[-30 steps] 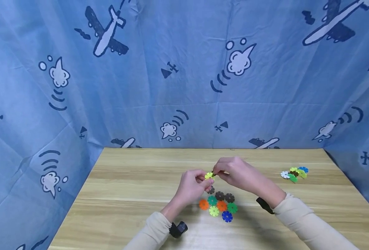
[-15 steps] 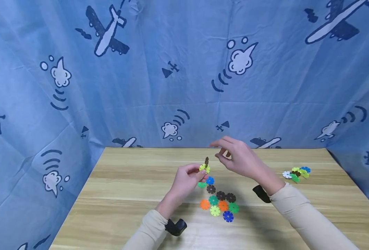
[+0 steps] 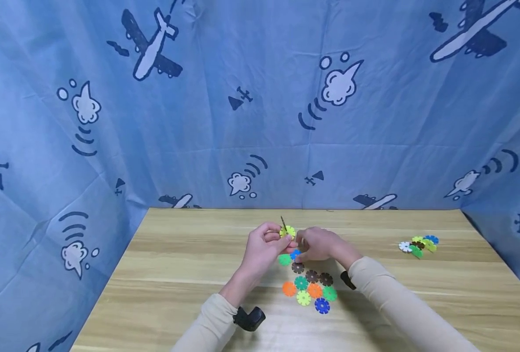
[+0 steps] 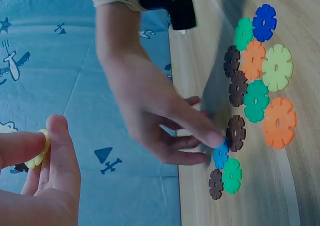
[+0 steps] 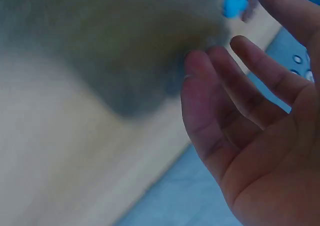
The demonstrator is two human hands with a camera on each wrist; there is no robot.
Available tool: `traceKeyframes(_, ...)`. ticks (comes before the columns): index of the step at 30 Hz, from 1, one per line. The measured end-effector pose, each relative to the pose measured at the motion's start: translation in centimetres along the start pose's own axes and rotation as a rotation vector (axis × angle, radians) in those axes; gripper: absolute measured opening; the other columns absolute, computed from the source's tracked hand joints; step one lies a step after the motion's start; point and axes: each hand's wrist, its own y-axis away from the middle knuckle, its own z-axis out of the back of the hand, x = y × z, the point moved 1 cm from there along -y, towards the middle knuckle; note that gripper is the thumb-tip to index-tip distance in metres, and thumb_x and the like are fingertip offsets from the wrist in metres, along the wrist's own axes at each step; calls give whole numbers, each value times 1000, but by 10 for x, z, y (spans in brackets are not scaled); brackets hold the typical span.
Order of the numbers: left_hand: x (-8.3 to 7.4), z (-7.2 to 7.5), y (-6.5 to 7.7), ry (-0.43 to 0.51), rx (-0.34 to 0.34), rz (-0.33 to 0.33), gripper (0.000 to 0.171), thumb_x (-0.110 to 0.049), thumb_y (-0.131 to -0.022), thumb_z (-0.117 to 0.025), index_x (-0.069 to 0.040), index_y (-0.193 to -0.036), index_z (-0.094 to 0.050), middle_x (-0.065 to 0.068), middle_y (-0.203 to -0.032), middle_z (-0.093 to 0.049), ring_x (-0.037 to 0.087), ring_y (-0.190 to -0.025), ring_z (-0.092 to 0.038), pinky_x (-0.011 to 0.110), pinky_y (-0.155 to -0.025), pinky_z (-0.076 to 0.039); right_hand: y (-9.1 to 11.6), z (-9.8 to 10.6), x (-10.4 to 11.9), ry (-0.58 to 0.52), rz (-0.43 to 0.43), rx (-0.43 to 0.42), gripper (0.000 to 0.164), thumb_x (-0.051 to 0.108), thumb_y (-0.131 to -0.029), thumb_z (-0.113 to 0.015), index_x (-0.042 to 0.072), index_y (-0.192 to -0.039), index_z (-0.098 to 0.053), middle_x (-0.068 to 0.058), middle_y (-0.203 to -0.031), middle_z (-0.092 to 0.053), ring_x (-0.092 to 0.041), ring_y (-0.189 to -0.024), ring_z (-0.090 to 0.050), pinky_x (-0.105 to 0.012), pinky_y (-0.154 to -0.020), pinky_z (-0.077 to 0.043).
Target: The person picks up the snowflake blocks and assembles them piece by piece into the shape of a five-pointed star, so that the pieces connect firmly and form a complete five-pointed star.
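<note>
- Currently, your left hand (image 3: 264, 247) is clamped on a bright yellow, round, notched disc (image 3: 287, 232), pinched between thumb and fingers above the table.
- A dark brown notched disc (image 3: 284, 224) stands edge-on at the yellow disc's 11 o'clock (12 o'clock faces the backdrop).
- Your right hand (image 3: 323, 243) lies at 3 o'clock from your left hand, its thumb and curved fingers apart.
- Your right thumb tip is at a sky-blue notched disc (image 4: 220, 157) on the table; you cannot tell whether it touches.
- From the sky-blue disc, find a bright green notched disc (image 3: 285, 259) at 8 o'clock and a blackish-brown notched disc (image 3: 298, 268) at 6 o'clock.
- Farther toward 5 o'clock, note a flat cluster: two more brown discs (image 3: 312, 276), a teal-green disc (image 3: 301, 282), two orange discs (image 3: 314, 291), a lime-yellow disc (image 3: 303, 297), a mid-green disc (image 3: 329, 294) and a dark blue disc (image 3: 322, 306).
- Well apart at 3 o'clock from your hands, a mixed group of discs overlaps around a brown one; its white disc (image 3: 405, 247) sits at the group's 9 o'clock.
- Your work surface is a wood-grain table (image 3: 176, 274); a blue fabric backdrop (image 3: 260, 122) with printed aeroplanes hangs at 12 o'clock.
</note>
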Motion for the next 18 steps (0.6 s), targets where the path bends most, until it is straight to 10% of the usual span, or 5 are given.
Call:
traceKeyframes(13,-3,1,0,-13,0,-3,20,3,-94,-67,2,-107,-53,20,-93,-74,23,-79,-77,31,-77,-63,0,-15,-8,-210,33,3,21,7,-85,-81,8,-90,-61,-1,-82,-59,-15,-76,-52,-29,-71,-48)
traceKeyframes(18,-2,0,0,5,11,-3,20,3,-94,-67,2,-107,-52,24,-94,-73,22,-78,-77,32,-77,-63,11,0,-10,-312,157,-160,17,3,-86,-77,9,-94,-64,0,-86,-67,-14,-79,-61,-27,-72,-54)
